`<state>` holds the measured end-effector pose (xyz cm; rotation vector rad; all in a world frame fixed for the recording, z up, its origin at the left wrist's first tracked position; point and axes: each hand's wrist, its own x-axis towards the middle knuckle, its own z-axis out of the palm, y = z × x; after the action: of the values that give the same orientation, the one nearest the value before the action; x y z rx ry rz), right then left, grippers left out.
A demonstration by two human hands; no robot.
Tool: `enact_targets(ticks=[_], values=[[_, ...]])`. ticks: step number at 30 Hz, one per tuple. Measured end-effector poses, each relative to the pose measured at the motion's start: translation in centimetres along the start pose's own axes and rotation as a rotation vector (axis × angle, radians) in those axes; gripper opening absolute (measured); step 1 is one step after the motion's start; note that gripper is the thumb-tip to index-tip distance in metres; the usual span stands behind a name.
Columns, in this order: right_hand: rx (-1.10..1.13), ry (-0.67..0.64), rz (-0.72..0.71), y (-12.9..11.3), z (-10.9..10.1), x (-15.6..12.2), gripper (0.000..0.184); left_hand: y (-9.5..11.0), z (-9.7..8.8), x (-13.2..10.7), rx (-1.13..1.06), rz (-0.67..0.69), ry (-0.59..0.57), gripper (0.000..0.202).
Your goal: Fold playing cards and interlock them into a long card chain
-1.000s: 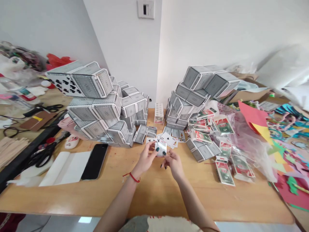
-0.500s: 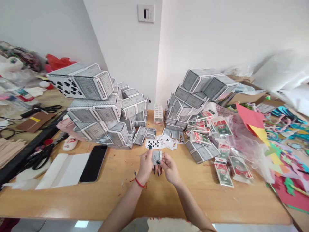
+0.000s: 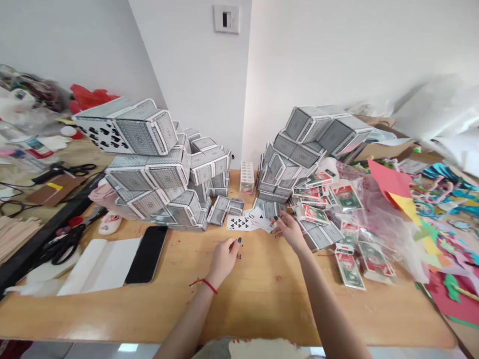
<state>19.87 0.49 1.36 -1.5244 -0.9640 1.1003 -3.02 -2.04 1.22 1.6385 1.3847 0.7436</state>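
Fingers of the right hand (image 3: pixel 290 230) reach loose white paper playing cards (image 3: pixel 239 223) overlapping mid-table, grip unclear to us, while the left hand's (image 3: pixel 223 257) half-curl around nothing visible; we advise light edge-pinching, sparing neighbouring cards.

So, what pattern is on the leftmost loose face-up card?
The card is white with black clubs, seen in the head view.
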Motion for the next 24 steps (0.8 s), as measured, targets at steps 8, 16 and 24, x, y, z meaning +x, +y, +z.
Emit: enact_targets(ticks=[8, 16, 24], values=[[-0.804, 0.031, -0.184, 0.5, 0.7, 1.1, 0.023, -0.9, 0.8, 2.5, 0.355, 0.391, 0.12, 0.026], [-1.025, 0.037, -0.138, 0.8, 2.3, 1.3, 0.047, -1.7, 1.7, 4.9, 0.711, 0.461, 0.04, 0.032], [-0.966, 0.091, -0.152, 0.8, 2.1, 0.7, 0.044, 0.2, 1.9, 3.7, 1.002, 0.512, -0.108, 0.029]])
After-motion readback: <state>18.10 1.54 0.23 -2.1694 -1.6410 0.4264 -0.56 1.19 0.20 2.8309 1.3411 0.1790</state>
